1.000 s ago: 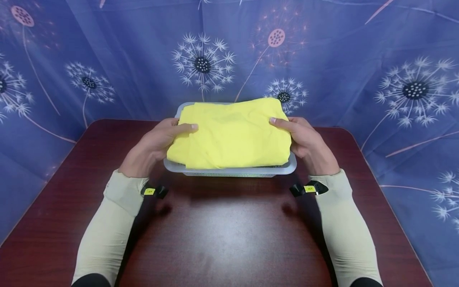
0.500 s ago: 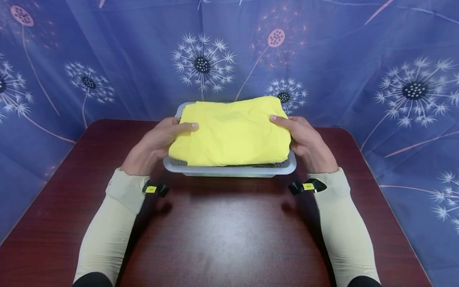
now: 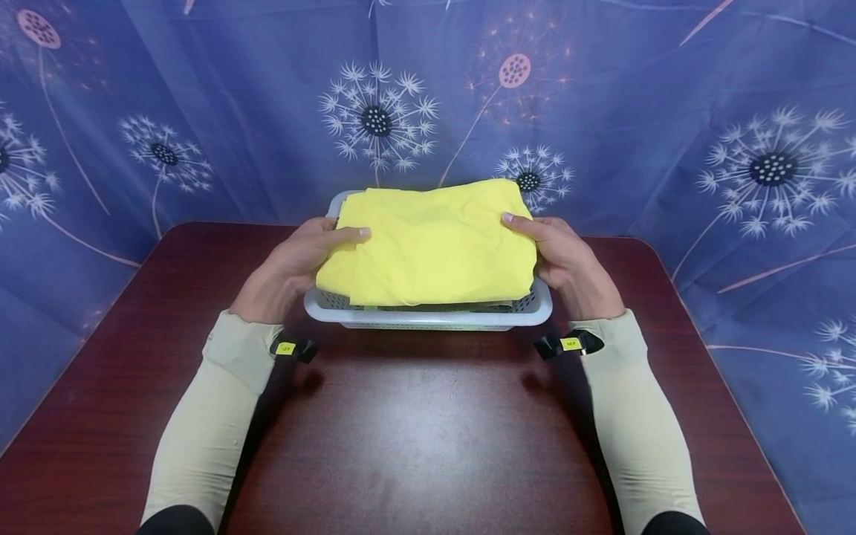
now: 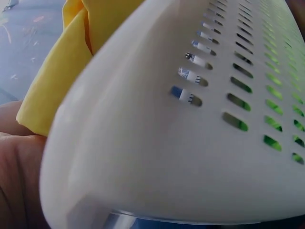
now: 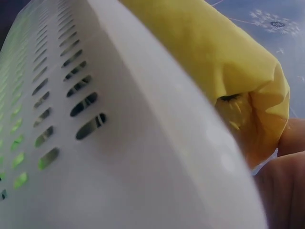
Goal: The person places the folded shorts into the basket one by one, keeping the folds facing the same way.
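Observation:
A folded yellow cloth (image 3: 435, 245) lies over a light grey plastic basket (image 3: 441, 319), covering most of its opening. My left hand (image 3: 294, 256) grips the cloth's left end, thumb on top and the other fingers mostly hidden. At the opposite end, my right hand (image 3: 568, 256) holds it the same way. The left wrist view has the basket's slotted wall (image 4: 133, 133) up close, with the cloth (image 4: 47, 90) beyond the rim. In the right wrist view, folds of the cloth (image 5: 205, 52) bulge past the basket wall (image 5: 143, 176). Something green shows through the slots.
The basket stands at the back of a dark red-brown wooden table (image 3: 414, 431). Right behind it hangs a blue curtain (image 3: 267, 111) with a dandelion print, which also runs along both sides. A black wrist camera (image 3: 294, 349) sits on each sleeve.
The cloth's front edge has drawn up and back, so more of the basket's front inside shows. My right hand has shifted slightly left, and both forearms have moved a little inward.

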`<act>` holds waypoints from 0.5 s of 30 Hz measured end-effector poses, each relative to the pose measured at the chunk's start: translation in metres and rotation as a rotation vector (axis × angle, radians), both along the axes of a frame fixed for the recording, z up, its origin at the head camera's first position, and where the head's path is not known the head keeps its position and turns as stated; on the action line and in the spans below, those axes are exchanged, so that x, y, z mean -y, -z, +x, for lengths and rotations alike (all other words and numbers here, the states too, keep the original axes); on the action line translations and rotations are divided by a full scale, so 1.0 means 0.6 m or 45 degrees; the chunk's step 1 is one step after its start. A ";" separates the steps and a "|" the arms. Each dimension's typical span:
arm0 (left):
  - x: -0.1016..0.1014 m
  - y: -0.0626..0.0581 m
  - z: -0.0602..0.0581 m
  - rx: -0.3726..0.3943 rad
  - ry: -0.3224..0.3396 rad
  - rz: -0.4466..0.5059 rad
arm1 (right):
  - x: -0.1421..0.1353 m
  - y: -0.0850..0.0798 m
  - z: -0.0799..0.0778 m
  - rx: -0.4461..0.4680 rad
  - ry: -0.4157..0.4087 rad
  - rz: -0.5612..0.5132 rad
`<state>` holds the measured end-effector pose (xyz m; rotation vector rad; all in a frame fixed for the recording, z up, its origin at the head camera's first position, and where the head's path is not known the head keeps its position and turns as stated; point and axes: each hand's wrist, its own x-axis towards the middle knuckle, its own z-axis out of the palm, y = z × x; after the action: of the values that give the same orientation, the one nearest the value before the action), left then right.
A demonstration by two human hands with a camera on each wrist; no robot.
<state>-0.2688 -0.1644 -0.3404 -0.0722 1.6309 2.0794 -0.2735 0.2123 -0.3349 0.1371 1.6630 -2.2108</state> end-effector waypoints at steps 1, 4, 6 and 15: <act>0.000 0.001 -0.001 0.000 -0.007 -0.006 | 0.000 0.001 -0.001 0.002 0.002 -0.002; -0.001 0.003 -0.002 -0.001 -0.022 -0.034 | 0.000 0.003 -0.003 0.006 0.008 0.005; -0.003 0.004 -0.003 -0.001 -0.029 -0.046 | 0.001 0.004 -0.003 0.001 0.017 0.033; -0.009 0.007 -0.005 -0.030 -0.045 -0.099 | -0.001 0.008 -0.006 -0.004 0.033 0.017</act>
<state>-0.2719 -0.1592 -0.3445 -0.1035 1.7360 2.0500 -0.2769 0.2130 -0.3395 0.1603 1.6874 -2.2200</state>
